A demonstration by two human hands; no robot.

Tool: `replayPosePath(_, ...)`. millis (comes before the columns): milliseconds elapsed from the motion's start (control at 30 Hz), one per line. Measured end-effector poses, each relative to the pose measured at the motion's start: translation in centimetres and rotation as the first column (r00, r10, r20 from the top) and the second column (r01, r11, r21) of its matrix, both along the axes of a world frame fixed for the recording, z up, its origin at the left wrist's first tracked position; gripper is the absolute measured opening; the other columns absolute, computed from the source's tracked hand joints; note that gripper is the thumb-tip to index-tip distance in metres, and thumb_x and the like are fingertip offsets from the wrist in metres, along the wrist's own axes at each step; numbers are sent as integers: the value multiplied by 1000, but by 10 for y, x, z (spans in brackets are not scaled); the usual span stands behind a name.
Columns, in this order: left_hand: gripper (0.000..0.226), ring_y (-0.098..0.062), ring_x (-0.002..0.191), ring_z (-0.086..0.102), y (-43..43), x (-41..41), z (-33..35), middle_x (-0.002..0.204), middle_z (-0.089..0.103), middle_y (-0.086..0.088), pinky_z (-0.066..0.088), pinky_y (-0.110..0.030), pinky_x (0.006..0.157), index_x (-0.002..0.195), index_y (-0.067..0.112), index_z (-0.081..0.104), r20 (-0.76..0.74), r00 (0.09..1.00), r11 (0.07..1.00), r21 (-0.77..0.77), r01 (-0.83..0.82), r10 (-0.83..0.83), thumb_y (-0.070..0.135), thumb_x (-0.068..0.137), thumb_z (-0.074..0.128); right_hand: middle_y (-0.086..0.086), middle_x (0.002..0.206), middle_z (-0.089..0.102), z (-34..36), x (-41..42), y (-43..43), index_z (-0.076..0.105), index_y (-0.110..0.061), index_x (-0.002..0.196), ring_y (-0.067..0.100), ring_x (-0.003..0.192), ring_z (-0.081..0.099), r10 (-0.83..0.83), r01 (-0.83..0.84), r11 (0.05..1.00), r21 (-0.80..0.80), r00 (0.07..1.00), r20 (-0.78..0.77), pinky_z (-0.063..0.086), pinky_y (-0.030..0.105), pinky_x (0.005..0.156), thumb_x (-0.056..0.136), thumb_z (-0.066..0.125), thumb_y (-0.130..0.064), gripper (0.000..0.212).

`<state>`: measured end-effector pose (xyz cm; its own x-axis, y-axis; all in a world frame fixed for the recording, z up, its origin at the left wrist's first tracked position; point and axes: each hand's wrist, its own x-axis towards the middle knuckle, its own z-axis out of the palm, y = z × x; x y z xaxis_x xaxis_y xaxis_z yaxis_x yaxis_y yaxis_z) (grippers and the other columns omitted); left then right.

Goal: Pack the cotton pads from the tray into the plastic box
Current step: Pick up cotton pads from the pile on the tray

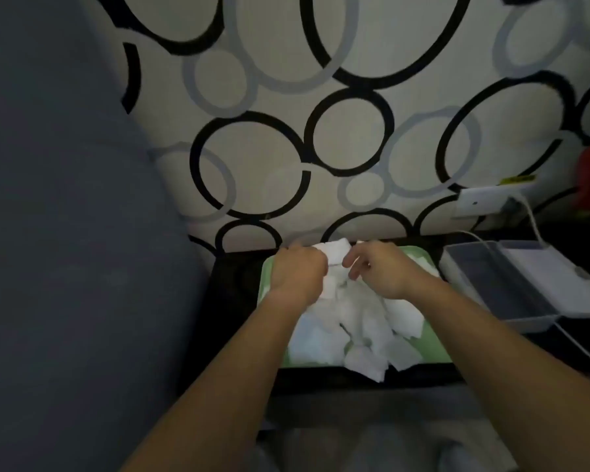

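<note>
2 bare forearms reach away from the viewer over a dark bench (232,287). A green tray (265,267) sits at the centre of it, heaped with white, roughly square cotton pads (355,321) that lie tumbled at every angle. 1 pad hangs over the tray's near edge at 6 o'clock.

At the tray's far edge, 12 o'clock, the left hand (297,274) is curled around a small stack of pads (334,252), its long side running 9 to 3 o'clock. The right hand (380,270) hovers just beside the stack, fingers loosely bent; whether it pinches the stack cannot be told.

The clear plastic box (501,287) stands at the tray's 3 o'clock, open side up, long axis running from 10 to 4 o'clock.

Beyond it, at 1 o'clock, a white cable (533,219) passes near a yellow label (518,180) whose writing is too blurred to read.
</note>
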<state>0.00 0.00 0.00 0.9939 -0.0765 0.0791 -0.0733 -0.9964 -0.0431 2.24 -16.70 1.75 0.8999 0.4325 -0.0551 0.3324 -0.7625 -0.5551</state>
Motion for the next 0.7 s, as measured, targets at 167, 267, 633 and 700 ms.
replayPosePath(167,33,-25,117,49,-6,13,-25,119,65,4,38,-35,91,118,31,65,-5,1000,993,114,26,-26,17,90,59,-13,91,69,-29,7,2,63,-26,113,13,92,63,-111,112,992,63,994,-25,55,37,84,90,47,-4,36)
replayPosePath(267,37,-27,122,42,-7,20,-34,124,63,5,34,-37,96,125,32,59,-28,999,990,133,42,-39,19,90,57,-15,89,69,-39,12,2,62,-29,114,12,92,62,-122,122,990,70,992,4,55,38,83,93,51,-11,30)
replayPosePath(633,44,-23,115,52,4,32,-35,118,62,7,37,-34,89,128,36,56,-109,992,998,-42,53,-57,24,87,63,-17,82,70,-41,23,-8,66,-29,107,10,87,62,-128,122,986,117,991,47,55,36,82,92,54,-11,27)
replayPosePath(700,36,-19,107,58,6,30,-35,106,67,9,39,-31,82,120,37,61,-85,996,994,-108,30,-40,23,87,63,-18,81,69,-43,20,-8,66,-30,106,8,85,62,-119,113,987,113,992,44,55,36,80,91,53,-11,27)
